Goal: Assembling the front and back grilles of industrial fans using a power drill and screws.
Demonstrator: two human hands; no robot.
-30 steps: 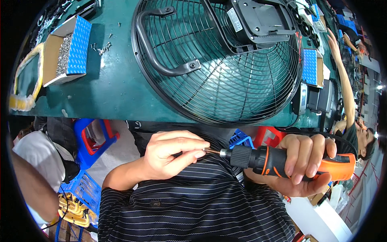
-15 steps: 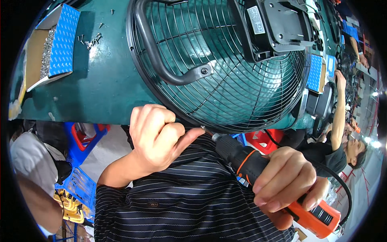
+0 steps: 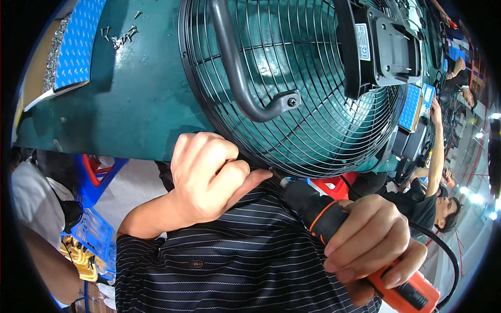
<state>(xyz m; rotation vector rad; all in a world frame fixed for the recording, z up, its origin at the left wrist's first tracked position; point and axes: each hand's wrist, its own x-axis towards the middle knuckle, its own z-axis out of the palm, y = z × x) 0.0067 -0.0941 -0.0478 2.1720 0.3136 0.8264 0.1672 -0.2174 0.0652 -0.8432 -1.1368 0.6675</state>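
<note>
My right hand [image 3: 368, 242] is wrapped round an orange and black corded electric screwdriver [image 3: 308, 206]. Its tip points up and left, to the rim of a black fan grille [image 3: 292, 141]. There my left hand [image 3: 206, 175] is closed, with thumb and forefinger at a small screw [image 3: 271, 169] that the tip meets; the screw is mostly hidden. The grille lies on a green table, and its tubular black handle [image 3: 235, 62] is fixed with a screw. A black bracket housing [image 3: 389, 49] stands on the grille's far right.
An open blue box of screws [image 3: 78, 44] sits at the far left of the green table [image 3: 130, 115], with several loose screws [image 3: 122, 39] beside it. Another blue box [image 3: 409, 107] stands at right. A co-worker [image 3: 436, 201] reaches in there. Below the table are stools and a blue basket [image 3: 94, 232].
The view has shifted, so the grille sits further right and lower and the screw box further left. Both hands keep their holds, the screwdriver tip still at the screw by my left fingers.
</note>
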